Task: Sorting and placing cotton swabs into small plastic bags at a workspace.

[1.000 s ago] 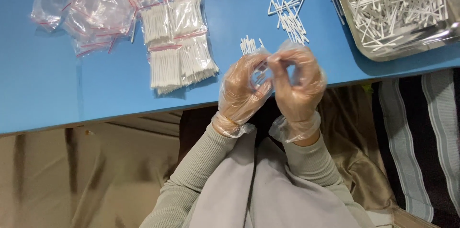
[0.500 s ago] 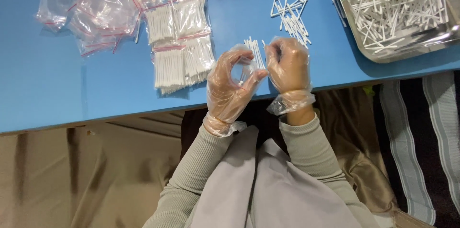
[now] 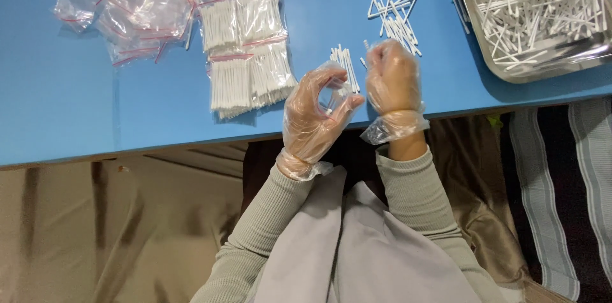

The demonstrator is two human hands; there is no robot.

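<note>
Both my hands wear thin clear plastic gloves and rest at the near edge of the blue table (image 3: 95,112). My left hand (image 3: 315,118) curls its thumb and fingers into a ring around the lower end of a small bundle of white cotton swabs (image 3: 345,64), which sticks out toward the far side. My right hand (image 3: 392,83) is just to the right of the bundle with its back to me and its fingers curled under. What it holds is hidden. A loose pile of swabs (image 3: 395,13) lies just beyond it.
Several filled clear bags of swabs (image 3: 245,54) lie left of my hands. Empty clear zip bags with red strips (image 3: 131,13) are at the far left. A metal tray (image 3: 542,64) heaped with loose swabs sits at the far right. Brown cloth hangs below the table edge.
Both hands have moved forward from over my lap onto the table edge and drawn slightly apart. The swab bundle went with them.
</note>
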